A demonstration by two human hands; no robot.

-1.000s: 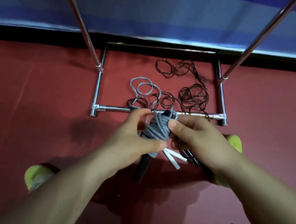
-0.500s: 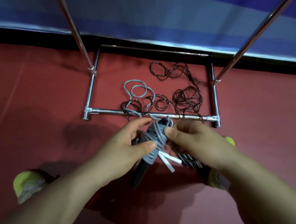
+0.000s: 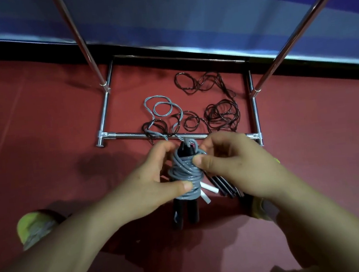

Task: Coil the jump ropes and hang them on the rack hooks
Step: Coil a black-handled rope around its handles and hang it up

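Clearly the coiling step is in hand: the left hand (image 3: 148, 183) holds a bundle of grey plastic jump rope (image 3: 186, 175) wound round a pair of black handles (image 3: 186, 210), its thumb pressed across the lower turns, while the right hand (image 3: 232, 163) pinches the upper turns between thumb and curled fingers. Both grips are narrow and closed on the bundle. Beyond the grip, the loose grey tail (image 3: 160, 109) runs out over the chrome tube base of the rack (image 3: 129, 135) and lies in loops on the red floor (image 3: 39, 117), beside a tangle of thin dark brown jump rope (image 3: 221, 113). More dark handles (image 3: 223, 186) sit under the right palm (whose they are I cannot tell). Next, I judge, the remaining tail wants winding on while the left thumb keeps the turns from slipping; no hooks are in view.
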